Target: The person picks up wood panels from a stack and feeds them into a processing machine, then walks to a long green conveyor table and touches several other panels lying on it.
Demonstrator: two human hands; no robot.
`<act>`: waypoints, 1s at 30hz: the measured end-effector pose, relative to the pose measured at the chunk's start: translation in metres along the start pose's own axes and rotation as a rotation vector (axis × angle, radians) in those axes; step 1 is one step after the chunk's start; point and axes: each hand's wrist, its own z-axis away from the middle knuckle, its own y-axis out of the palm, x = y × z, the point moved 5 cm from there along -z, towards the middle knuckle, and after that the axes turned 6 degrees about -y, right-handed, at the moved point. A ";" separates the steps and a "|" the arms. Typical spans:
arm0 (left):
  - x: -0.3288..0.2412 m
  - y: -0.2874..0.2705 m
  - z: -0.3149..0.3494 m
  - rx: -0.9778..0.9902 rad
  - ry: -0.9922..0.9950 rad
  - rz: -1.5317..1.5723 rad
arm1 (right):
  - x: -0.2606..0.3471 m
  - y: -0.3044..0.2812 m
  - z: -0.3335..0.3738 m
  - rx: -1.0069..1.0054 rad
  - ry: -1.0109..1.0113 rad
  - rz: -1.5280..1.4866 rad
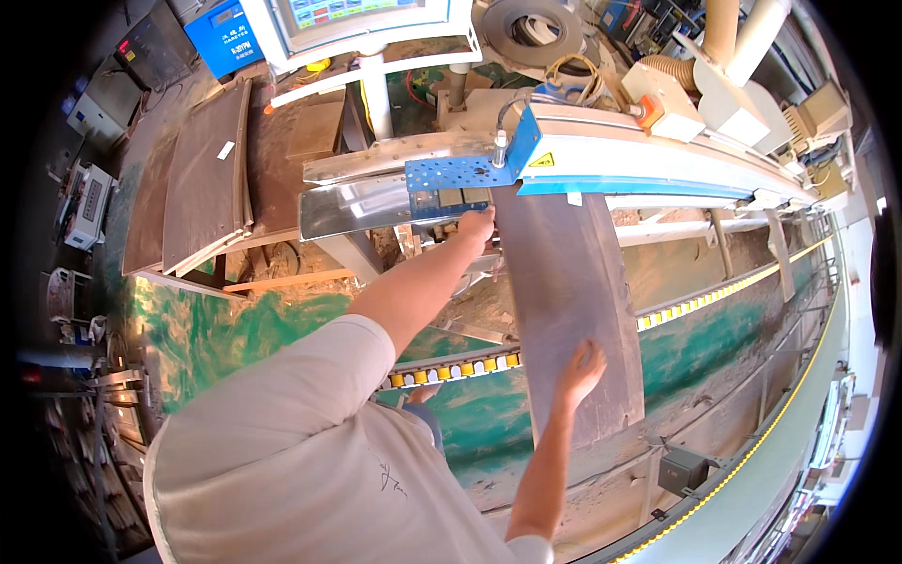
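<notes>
A long dark brown wooden board (564, 282) lies with its far end under the blue-edged guard (601, 186) of a machine and its near end toward me. My left hand (477, 226) is closed at the board's far left edge, beside the shiny metal table (352, 205) and the blue perforated plate (451, 172). What its fingertips do there is partly hidden. My right hand (583, 373) rests on the board's top face near its near end, fingers curled in, with nothing visible in them.
Rails with yellow rollers (460, 368) run crosswise beneath the board. A stack of brown boards (202, 179) lies on a stand at the left. A control screen (338, 14) stands behind the metal table. A grey box (684, 468) sits low at the right.
</notes>
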 end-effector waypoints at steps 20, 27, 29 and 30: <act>-0.046 -0.784 0.256 -1.368 0.746 -0.542 | 0.590 0.278 0.152 0.946 -0.344 -0.935; -0.057 -0.860 0.220 -1.145 0.607 -0.633 | 0.703 0.358 0.178 0.921 -0.109 -0.553; -0.048 -0.866 0.222 -1.220 0.591 -0.459 | 0.706 0.356 0.185 0.913 -0.008 -0.558; -0.044 -0.868 0.223 -1.231 0.582 -0.427 | 0.707 0.355 0.187 0.930 0.047 -0.628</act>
